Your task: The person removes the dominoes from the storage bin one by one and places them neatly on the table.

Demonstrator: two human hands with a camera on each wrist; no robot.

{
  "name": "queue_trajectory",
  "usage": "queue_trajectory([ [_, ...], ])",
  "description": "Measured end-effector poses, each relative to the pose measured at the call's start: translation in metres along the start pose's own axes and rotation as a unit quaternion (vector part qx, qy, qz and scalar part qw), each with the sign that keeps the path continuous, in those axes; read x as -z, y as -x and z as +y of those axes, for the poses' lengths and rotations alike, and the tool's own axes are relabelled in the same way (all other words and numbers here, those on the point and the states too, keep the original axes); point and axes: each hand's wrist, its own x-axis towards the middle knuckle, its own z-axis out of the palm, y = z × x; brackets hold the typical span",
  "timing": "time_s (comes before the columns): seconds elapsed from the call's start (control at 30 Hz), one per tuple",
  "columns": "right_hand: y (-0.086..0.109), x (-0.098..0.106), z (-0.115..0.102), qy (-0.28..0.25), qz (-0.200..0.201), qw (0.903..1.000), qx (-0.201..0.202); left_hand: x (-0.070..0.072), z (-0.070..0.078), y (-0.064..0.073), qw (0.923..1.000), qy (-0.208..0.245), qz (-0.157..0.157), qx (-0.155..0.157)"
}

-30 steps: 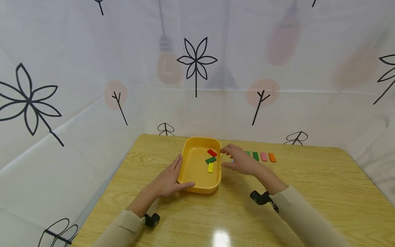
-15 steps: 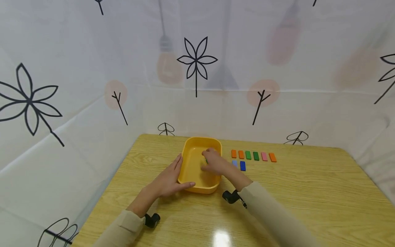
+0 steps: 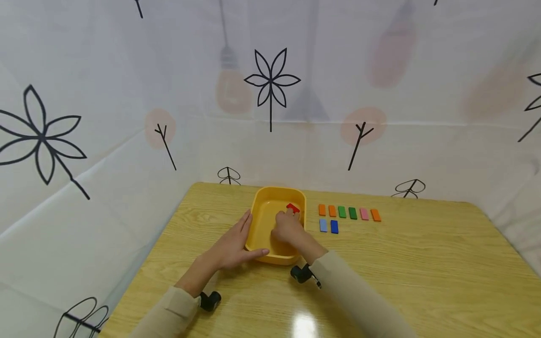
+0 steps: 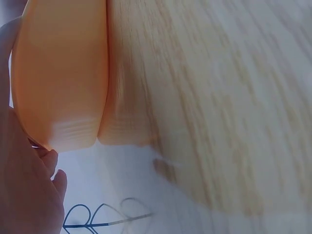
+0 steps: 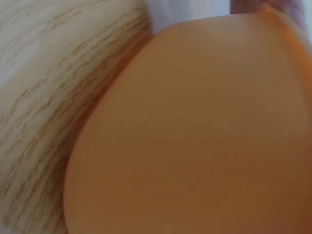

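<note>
A yellow plastic bin (image 3: 263, 225) stands on the wooden table. My left hand (image 3: 230, 244) rests against its near left corner, fingers straight along the outer wall and thumb over the near rim. The left wrist view shows the bin's outer wall (image 4: 63, 73) beside that hand. My right hand (image 3: 289, 229) is down inside the bin, on its right side, with fingers pointing at the floor. A small red tile (image 3: 293, 207) lies just beyond the fingertips. Whatever is under this hand is hidden, and I cannot tell if it grips anything. The right wrist view is filled by the bin wall (image 5: 195, 122).
Right of the bin, small tiles lie in two rows. The back row has several, among them a green tile (image 3: 352, 213), a pink tile (image 3: 364, 214) and an orange tile (image 3: 375, 215). In front are a light blue tile (image 3: 323, 225) and a dark blue tile (image 3: 334, 226).
My right hand has moved left from beside the tile rows into the bin and reached down. It now covers the green and yellow tiles seen there earlier. The left hand has stayed at the bin.
</note>
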Motion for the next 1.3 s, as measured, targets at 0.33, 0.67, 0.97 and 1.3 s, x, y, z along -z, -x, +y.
queue_trajectory([
  [0.33,0.007,0.015,0.008,-0.131,-0.069,0.9862,0.074,0.001,0.000,0.000,1.0000,0.003,-0.004,-0.001],
  [0.67,0.002,0.001,0.010,-0.079,-0.045,0.9933,0.072,0.002,0.001,0.000,0.9999,0.002,-0.010,0.004],
  [0.97,0.001,-0.003,0.007,-0.049,-0.013,0.9952,0.084,0.002,0.002,-0.001,1.0000,-0.002,-0.007,0.002],
  [1.3,0.008,0.011,0.007,-0.082,0.002,0.9855,0.148,0.001,0.003,-0.001,0.9999,0.005,-0.008,0.007],
])
